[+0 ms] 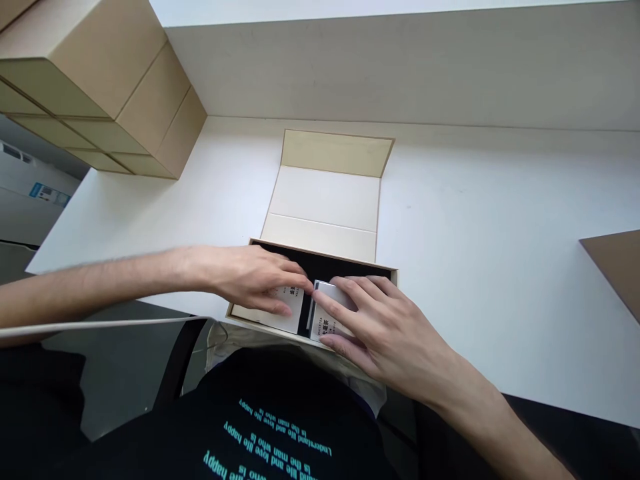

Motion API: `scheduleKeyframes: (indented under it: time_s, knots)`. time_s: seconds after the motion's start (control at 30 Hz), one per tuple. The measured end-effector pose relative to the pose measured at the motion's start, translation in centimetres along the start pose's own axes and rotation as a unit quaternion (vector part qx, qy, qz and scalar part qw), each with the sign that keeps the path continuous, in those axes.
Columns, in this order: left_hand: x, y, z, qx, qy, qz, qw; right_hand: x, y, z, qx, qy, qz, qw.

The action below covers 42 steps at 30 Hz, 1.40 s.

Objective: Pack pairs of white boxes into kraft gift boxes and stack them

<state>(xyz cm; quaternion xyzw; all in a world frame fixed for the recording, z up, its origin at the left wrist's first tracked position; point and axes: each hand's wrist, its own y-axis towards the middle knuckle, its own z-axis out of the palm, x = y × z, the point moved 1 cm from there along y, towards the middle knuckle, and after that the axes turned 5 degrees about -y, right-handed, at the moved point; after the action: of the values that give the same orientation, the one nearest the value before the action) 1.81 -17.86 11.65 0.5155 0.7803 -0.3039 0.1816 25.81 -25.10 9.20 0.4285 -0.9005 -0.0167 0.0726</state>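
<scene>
An open gift box point(395, 273) with a black inside stands at the table's front edge, its hinged lid point(327, 190) folded back away from me. Two white tea boxes with dark print sit in it side by side, a narrow dark gap between them. My left hand point(255, 277) rests on the left tea box point(293, 319), fingers stretched and thumb apart. Over the right tea box point(327, 323) spreads my right hand point(383, 320), thumb at its near side and fingers across its top; it looks slightly tilted. My right hand hides much of that box.
Tan closed boxes point(135, 80) are stacked at the back left of the white table point(480, 253). A brown board or box corner point(615, 263) shows at the right edge. A white cable point(125, 325) crosses in front of my left forearm. A low grey wall point(400, 73) runs behind.
</scene>
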Motion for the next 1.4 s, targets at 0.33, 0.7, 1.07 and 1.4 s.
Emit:
scheduleKeyframes:
  time_s: [0.33, 0.7, 1.07, 1.4]
  knots:
    - [1.0, 0.5, 1.0, -0.007, 0.011, -0.072, 0.997, 0.5, 2.0, 0.3, 0.069, -0.003, 0.03, 0.997]
    - [1.7, 0.5, 1.5, -0.045, 0.057, -0.076, 0.994, 0.3, 4.4, 0.0, 0.106, 0.012, -0.002, 0.994]
    - [6.3, -3.1, 1.4, -0.523, -0.146, -0.087, 0.835, -1.9, -4.0, 0.2, -0.273, 0.204, 0.308, 0.888]
    - [17.8, 5.2, -5.7, -0.494, -0.412, -0.16, 0.749, 3.4, -9.1, 4.9, -0.128, 0.121, 0.236, 0.956]
